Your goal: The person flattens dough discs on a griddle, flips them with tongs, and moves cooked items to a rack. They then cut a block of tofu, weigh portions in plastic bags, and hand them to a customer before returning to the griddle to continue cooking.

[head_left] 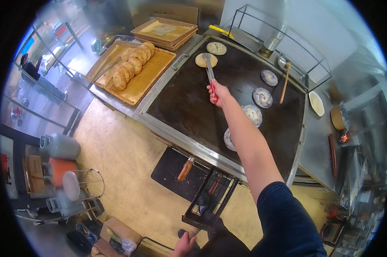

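Note:
My right hand [218, 93] grips red-handled metal tongs [210, 66], whose tips lie on a browned flatbread [201, 60] near the griddle's far left corner. Just beyond it lies a paler flatbread [216, 48]. Several white and purplish dough rounds [262, 97] rest in a row on the right part of the dark griddle [187, 106], the nearest partly hidden by my forearm. Low in the picture my left hand [184, 244] is closed around a handle, perhaps wooden, beside a black metal rack [196, 217] at the griddle's front.
A wicker tray [134, 102] of baked flatbreads [134, 64] and a whisk stands left of the griddle, with stacked trays [164, 29] behind. A wooden stick [285, 83] lies at the griddle's right. Gas cylinders [63, 146] and boxes [122, 228] stand left on the floor. A person [36, 74] is far left.

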A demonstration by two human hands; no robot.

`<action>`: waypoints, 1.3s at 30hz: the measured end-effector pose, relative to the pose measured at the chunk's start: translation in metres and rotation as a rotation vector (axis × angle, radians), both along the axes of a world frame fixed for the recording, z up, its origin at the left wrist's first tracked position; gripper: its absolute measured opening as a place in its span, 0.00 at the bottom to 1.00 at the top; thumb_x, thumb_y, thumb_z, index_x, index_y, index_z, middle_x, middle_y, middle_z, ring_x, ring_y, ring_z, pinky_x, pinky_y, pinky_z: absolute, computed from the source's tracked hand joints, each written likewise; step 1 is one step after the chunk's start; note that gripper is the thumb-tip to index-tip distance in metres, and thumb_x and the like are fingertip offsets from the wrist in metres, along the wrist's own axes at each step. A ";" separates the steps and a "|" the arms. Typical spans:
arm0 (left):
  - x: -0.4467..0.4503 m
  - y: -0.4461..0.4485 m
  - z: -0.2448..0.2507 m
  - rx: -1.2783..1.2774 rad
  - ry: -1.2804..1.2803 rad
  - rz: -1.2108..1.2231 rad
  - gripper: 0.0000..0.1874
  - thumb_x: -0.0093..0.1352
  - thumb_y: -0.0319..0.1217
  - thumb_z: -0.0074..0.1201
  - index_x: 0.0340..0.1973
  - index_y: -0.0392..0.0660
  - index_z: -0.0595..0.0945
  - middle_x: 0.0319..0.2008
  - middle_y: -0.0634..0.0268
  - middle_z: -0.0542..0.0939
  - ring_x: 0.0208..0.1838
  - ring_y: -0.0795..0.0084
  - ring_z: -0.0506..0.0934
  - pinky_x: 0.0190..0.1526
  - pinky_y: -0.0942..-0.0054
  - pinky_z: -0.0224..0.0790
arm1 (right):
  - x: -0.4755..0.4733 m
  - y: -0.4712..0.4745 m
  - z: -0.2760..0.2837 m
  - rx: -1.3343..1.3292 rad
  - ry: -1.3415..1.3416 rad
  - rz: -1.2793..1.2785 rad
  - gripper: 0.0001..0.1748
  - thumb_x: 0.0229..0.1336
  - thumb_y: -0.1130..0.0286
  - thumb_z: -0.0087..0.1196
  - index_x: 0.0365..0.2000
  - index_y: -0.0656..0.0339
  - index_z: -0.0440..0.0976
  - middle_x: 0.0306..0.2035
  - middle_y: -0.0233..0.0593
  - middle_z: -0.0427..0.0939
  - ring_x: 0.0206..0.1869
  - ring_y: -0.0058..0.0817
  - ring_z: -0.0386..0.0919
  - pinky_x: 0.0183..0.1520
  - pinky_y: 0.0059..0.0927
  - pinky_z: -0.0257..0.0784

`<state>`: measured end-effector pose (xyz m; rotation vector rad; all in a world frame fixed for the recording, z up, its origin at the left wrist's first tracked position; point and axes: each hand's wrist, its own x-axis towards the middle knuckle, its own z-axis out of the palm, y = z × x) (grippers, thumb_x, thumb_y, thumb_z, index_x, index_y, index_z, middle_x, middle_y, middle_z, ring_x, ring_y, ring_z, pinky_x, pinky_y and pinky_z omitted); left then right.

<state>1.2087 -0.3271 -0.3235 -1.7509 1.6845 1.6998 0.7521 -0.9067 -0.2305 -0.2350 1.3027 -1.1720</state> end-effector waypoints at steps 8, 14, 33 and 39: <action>0.005 0.011 -0.004 -0.053 0.080 0.086 0.25 0.76 0.50 0.57 0.52 0.40 0.74 0.47 0.36 0.83 0.53 0.32 0.80 0.52 0.45 0.75 | 0.005 0.073 0.039 -0.114 0.322 0.041 0.24 0.76 0.46 0.53 0.41 0.58 0.79 0.22 0.21 0.67 0.17 0.12 0.59 0.18 0.20 0.53; 0.043 0.046 -0.015 -0.200 0.096 0.053 0.24 0.78 0.47 0.55 0.55 0.39 0.71 0.49 0.33 0.82 0.54 0.29 0.79 0.52 0.42 0.74 | 0.050 0.350 0.095 -0.093 0.161 0.179 0.25 0.79 0.48 0.49 0.48 0.63 0.79 0.21 0.20 0.67 0.16 0.10 0.58 0.18 0.19 0.50; 0.135 0.100 -0.030 -0.048 0.087 -0.030 0.27 0.78 0.48 0.55 0.52 0.33 0.74 0.42 0.40 0.83 0.47 0.41 0.82 0.50 0.51 0.73 | 0.218 0.700 -0.049 0.137 0.141 -0.015 0.30 0.76 0.42 0.51 0.45 0.62 0.80 0.20 0.23 0.68 0.14 0.15 0.59 0.18 0.24 0.54; 0.097 0.080 -0.017 -0.090 0.067 -0.062 0.27 0.77 0.49 0.56 0.52 0.34 0.75 0.44 0.37 0.83 0.50 0.36 0.82 0.50 0.47 0.75 | 0.171 0.730 0.081 0.303 0.172 0.266 0.33 0.72 0.37 0.53 0.44 0.61 0.80 0.21 0.23 0.67 0.15 0.13 0.60 0.18 0.23 0.53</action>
